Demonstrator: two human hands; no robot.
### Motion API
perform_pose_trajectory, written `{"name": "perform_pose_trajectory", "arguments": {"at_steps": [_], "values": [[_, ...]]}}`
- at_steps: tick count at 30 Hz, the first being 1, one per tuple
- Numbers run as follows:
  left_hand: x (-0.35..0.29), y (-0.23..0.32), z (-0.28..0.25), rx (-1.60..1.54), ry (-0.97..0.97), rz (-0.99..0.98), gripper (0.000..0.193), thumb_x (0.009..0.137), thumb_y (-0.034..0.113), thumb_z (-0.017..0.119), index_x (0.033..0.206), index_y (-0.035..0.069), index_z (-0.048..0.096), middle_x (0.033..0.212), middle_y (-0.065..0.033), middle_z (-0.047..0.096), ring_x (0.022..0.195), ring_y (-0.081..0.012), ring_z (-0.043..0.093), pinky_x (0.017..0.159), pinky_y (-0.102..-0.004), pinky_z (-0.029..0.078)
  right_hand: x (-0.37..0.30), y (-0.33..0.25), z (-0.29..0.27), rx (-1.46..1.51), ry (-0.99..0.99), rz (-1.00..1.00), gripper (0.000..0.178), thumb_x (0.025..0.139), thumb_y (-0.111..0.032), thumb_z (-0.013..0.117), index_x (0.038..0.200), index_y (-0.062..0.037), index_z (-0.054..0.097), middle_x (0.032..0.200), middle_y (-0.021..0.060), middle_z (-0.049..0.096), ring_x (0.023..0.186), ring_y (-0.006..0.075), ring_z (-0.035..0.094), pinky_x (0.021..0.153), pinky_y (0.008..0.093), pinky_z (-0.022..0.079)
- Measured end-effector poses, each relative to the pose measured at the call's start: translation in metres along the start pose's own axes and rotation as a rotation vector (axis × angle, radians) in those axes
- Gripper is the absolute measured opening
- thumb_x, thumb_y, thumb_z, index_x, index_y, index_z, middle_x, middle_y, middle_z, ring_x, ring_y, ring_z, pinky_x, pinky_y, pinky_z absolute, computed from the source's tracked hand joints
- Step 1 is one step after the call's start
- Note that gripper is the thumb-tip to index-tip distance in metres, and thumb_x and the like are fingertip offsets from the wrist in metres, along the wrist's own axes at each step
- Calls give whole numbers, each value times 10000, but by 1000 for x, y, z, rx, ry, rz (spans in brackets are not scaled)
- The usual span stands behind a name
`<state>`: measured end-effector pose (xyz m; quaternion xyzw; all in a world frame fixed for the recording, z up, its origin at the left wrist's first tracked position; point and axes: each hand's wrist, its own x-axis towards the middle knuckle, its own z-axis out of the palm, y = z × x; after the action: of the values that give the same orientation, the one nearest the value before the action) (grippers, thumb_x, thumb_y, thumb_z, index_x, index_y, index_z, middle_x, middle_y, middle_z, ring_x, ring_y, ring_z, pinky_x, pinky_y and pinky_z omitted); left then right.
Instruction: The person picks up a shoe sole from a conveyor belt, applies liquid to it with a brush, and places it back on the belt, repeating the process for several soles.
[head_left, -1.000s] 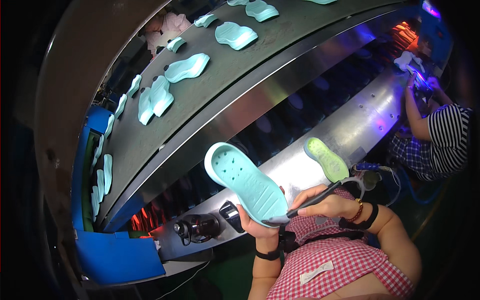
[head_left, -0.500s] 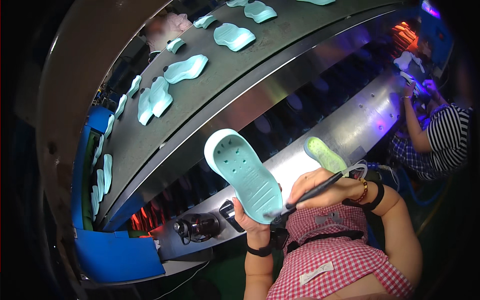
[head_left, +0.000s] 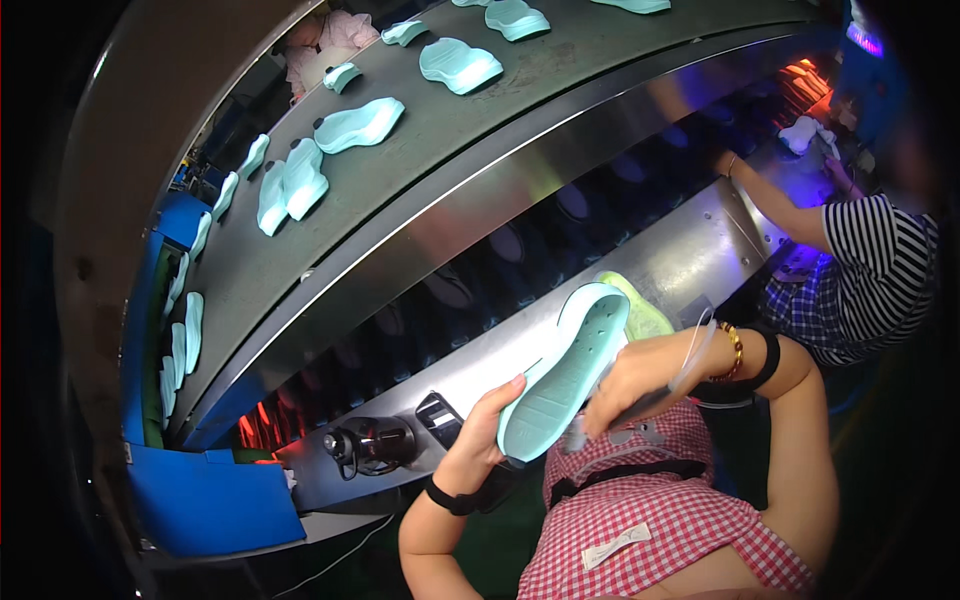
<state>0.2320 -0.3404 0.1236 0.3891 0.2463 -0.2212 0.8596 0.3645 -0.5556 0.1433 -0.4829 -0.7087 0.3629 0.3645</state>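
My left hand (head_left: 482, 424) grips a mint-green shoe sole (head_left: 548, 396) by its heel end, thumb on the near-left edge. The sole is tilted, its hollow inner face with small holes turned toward my right. My right hand (head_left: 640, 378) is closed on a dark-handled brush (head_left: 642, 404), slightly smeared by motion, with a thin clear tube running back past the wrist. Beside the sole's right edge are the brush's pale bristles; whether they touch it I cannot tell. Partly hidden behind the held sole, a yellow-green sole (head_left: 643, 308) lies on the metal ledge (head_left: 680, 255).
Several mint soles (head_left: 360, 124) lie on the dark conveyor belt (head_left: 420, 130) beyond. A dark bottle (head_left: 370, 445) and a phone (head_left: 438, 418) stand on the ledge at left. At right a co-worker in a striped top (head_left: 862, 250) reaches toward the machine. A blue housing (head_left: 210, 505) is at lower left.
The held sole has swung right and turned its inner face toward my right hand. The brush has left the heel area for the sole's right side. The co-worker's arm now reaches toward the machine.
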Motion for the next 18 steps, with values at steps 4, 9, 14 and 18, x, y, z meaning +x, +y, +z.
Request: {"name": "perform_pose_trajectory", "arguments": {"at_steps": [4, 9, 14, 18], "values": [[-7, 5, 6, 165, 65, -77, 429, 889, 253, 504, 1172, -67, 465, 1081, -173, 565, 975, -228, 588, 814, -325, 502, -4, 14, 4, 72, 130, -86, 271, 756, -105, 557, 1022, -72, 599, 1013, 116, 622, 947, 278, 589, 782, 351, 464], [-14, 10, 2, 70, 47, -107, 404, 886, 250, 524, 1144, -59, 494, 994, -128, 605, 824, -163, 619, 703, -263, 521, -8, 4, -13, -185, 67, -8, 286, 720, -98, 592, 1006, -100, 610, 958, 109, 635, 881, 276, 601, 716, 362, 465], [-11, 3, -8, 221, 83, -21, 434, 887, 255, 513, 1178, -62, 459, 1046, -168, 583, 905, -206, 617, 751, -310, 528, -22, -1, -14, -328, -9, 272, 291, 718, -132, 628, 1007, -105, 619, 984, 92, 634, 918, 275, 590, 770, 359, 459], [-4, -14, -11, -76, -25, 107, 501, 916, 279, 402, 1291, -44, 323, 1216, -190, 481, 1095, -289, 511, 917, -416, 434, -16, 5, -3, 328, 375, 170, 213, 798, -116, 612, 994, -37, 635, 828, 79, 657, 644, 128, 616, 567, 237, 476]]}}
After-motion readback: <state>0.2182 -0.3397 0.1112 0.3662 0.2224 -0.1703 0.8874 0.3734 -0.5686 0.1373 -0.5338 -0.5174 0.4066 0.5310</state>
